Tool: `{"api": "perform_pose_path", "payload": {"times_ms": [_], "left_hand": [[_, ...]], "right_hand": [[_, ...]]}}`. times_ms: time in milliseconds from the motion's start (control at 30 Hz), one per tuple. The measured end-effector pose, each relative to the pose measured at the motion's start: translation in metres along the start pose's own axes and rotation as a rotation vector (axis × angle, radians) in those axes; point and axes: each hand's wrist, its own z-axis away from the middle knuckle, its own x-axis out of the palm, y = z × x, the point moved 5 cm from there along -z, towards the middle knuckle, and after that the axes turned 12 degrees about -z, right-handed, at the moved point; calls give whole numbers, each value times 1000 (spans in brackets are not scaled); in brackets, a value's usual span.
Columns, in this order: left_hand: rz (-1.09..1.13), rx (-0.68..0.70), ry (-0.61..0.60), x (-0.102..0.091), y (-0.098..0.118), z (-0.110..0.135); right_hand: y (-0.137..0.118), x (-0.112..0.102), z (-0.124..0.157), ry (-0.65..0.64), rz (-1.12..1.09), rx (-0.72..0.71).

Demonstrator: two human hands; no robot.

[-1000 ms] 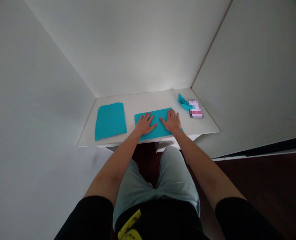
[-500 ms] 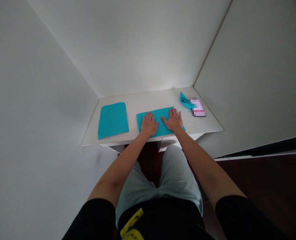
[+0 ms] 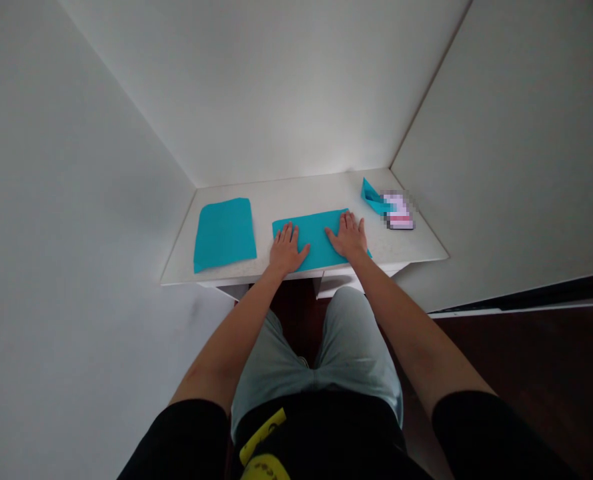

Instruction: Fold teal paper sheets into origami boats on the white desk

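Note:
A folded turquoise sheet (image 3: 316, 230) lies flat near the front edge of a small white table (image 3: 296, 193). My left hand (image 3: 286, 248) rests open and flat on the sheet's left end, fingers stretched out. My right hand (image 3: 349, 235) lies open and flat on its right end. A strip of bare turquoise shows between the two hands. Both forearms reach forward over my lap.
A second turquoise sheet (image 3: 225, 233) lies on the table's left part. At the back right corner sits a small folded turquoise piece (image 3: 371, 195) beside a blurred-out object (image 3: 399, 211). White walls enclose the table on three sides. Dark floor lies at right.
My left hand has slid slightly left along the sheet, so the gap between my hands is wider. My right hand stays near the right end. The view shifted a little.

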Motion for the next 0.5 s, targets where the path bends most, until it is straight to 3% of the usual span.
{"api": "perform_pose_path", "payload": {"times_ms": [167, 300, 400, 500], "left_hand": [[-148, -42, -40, -8, -10, 11], [-232, -49, -58, -11, -9, 14], [-239, -50, -57, -12, -7, 14], [-235, -50, -59, -13, -6, 14]], "right_hand": [[-2, -3, 4, 26, 38, -58], [-19, -12, 10, 47, 76, -232], [-38, -5, 13, -51, 74, -382], [-46, 11, 13, -192, 60, -372]]}}
